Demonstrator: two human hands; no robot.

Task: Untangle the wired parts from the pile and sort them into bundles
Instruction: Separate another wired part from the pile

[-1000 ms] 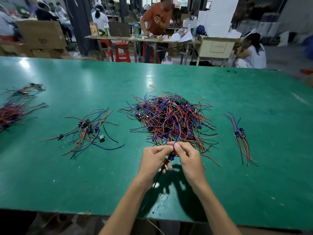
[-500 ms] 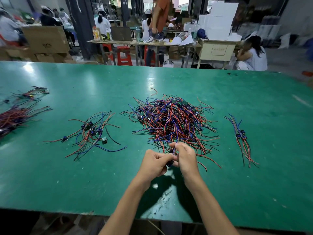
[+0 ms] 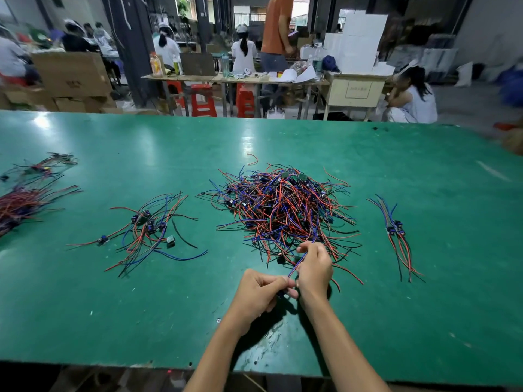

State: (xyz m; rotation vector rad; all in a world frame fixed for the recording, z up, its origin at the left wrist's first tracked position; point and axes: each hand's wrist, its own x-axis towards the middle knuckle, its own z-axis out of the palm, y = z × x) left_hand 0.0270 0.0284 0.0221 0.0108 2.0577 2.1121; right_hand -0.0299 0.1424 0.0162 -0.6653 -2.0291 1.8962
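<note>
A tangled pile (image 3: 280,210) of red, blue and black wired parts lies in the middle of the green table (image 3: 283,142). Just in front of its near edge, my left hand (image 3: 259,295) pinches the lower end of one wired part (image 3: 299,261). My right hand (image 3: 314,267) grips the same part's blue and red wires higher up, close to the pile. A loose sorted group (image 3: 150,227) lies to the left. A small neat bundle (image 3: 396,230) lies to the right.
More wire bundles (image 3: 19,205) sit at the table's far left edge, with a smaller cluster (image 3: 42,165) behind them. Beyond the table's far edge are work desks, red stools (image 3: 202,100), cardboard boxes and several people. The near table edge runs just below my forearms.
My hands have drawn apart: the left has pulled back toward me, the right has risen toward the pile, and the wire now stretches between them. The view has tilted up slightly.
</note>
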